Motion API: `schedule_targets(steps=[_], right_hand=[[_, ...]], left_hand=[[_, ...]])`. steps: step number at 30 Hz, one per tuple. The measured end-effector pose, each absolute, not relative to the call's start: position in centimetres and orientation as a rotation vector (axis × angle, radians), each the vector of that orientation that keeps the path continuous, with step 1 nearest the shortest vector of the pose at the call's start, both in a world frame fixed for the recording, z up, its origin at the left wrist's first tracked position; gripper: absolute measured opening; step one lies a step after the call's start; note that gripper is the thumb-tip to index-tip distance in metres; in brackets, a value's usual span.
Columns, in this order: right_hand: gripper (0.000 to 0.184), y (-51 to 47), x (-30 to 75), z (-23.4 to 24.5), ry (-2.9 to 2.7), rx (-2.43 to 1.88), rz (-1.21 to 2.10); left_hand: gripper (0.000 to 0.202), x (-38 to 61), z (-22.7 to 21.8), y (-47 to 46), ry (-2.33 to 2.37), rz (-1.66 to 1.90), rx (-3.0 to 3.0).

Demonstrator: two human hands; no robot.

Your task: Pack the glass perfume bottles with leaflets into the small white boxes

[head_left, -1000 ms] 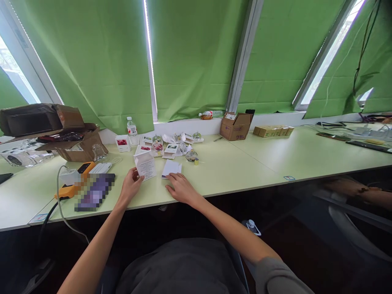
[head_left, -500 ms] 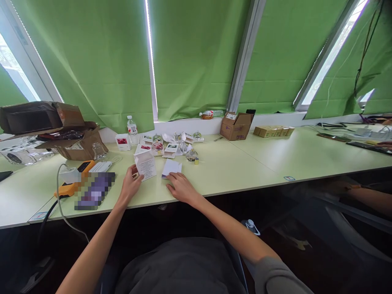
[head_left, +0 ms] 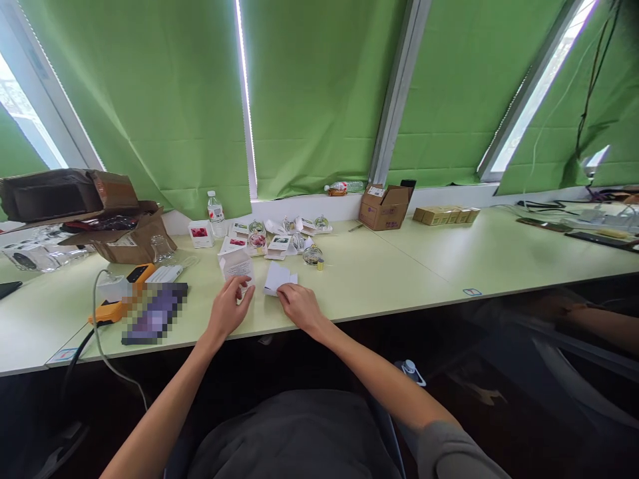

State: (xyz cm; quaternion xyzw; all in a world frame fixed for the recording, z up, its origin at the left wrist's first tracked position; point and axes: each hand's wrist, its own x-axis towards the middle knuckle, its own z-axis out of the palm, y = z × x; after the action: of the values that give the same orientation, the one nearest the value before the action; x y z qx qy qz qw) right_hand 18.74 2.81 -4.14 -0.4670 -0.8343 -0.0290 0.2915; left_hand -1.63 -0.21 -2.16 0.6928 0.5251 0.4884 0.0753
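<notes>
My left hand point(head_left: 231, 307) is in front of a white printed carton point(head_left: 235, 262) with an open top. Its thumb and fingers are apart, with nothing seen between them. My right hand point(head_left: 302, 307) pinches the near right edge of a smaller white folded card piece point(head_left: 276, 275), which rests on the table with a flap raised at its right. Just behind that piece lies a round clear glass bottle point(head_left: 312, 254), with a small gold cap point(head_left: 320, 264) beside it. Several glass bottles and white cartons point(head_left: 278, 245) cluster farther back.
At left are a phone point(head_left: 158, 313), a yellow-orange device point(head_left: 107, 309) with cables and brown cardboard boxes point(head_left: 132, 246). A water bottle point(head_left: 215, 213) stands at the back. A brown carton point(head_left: 384, 207) and a row of small tan boxes point(head_left: 444, 215) occupy the right side of the table point(head_left: 399, 273).
My left hand has let go of the printed carton and moved right, toward the white card piece. My right hand has closed on that piece's near edge, and a flap now stands up.
</notes>
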Motion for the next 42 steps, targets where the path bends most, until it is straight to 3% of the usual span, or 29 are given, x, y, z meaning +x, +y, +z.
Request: schedule_targets(steps=[6, 13, 22, 28, 34, 42], right_hand=[[0.026, 2.3, 18.8, -4.4, -2.279, -1.027, -0.144], [0.03, 2.1, 19.1, -4.5, -2.397, -0.782, -0.169], [0.027, 1.8, 19.1, -3.4, -2.097, -0.815, -0.098], [0.027, 3.5, 19.8, -3.6, -1.635, -1.029, 0.338], [0.057, 5.4, 20.1, -4.1, -1.479, -1.089, 0.847], [0.054, 4.3, 19.9, -3.3, -1.456, -0.927, 1.18]], left_hand=[[0.055, 1.0, -2.2, 0.2, 1.259, 1.302, 1.376], [0.044, 1.1, -2.5, 0.2, 1.163, 1.252, 1.21], [0.05, 0.6, -2.9, 0.6, 1.117, 1.299, 1.19], [0.054, 0.3, -3.4, 1.1, 1.04, 1.384, 1.235], [0.055, 0.4, -3.5, 1.1, 0.954, 1.445, 1.264], [0.054, 0.6, -3.2, 0.9, 0.917, 1.38, 1.311]])
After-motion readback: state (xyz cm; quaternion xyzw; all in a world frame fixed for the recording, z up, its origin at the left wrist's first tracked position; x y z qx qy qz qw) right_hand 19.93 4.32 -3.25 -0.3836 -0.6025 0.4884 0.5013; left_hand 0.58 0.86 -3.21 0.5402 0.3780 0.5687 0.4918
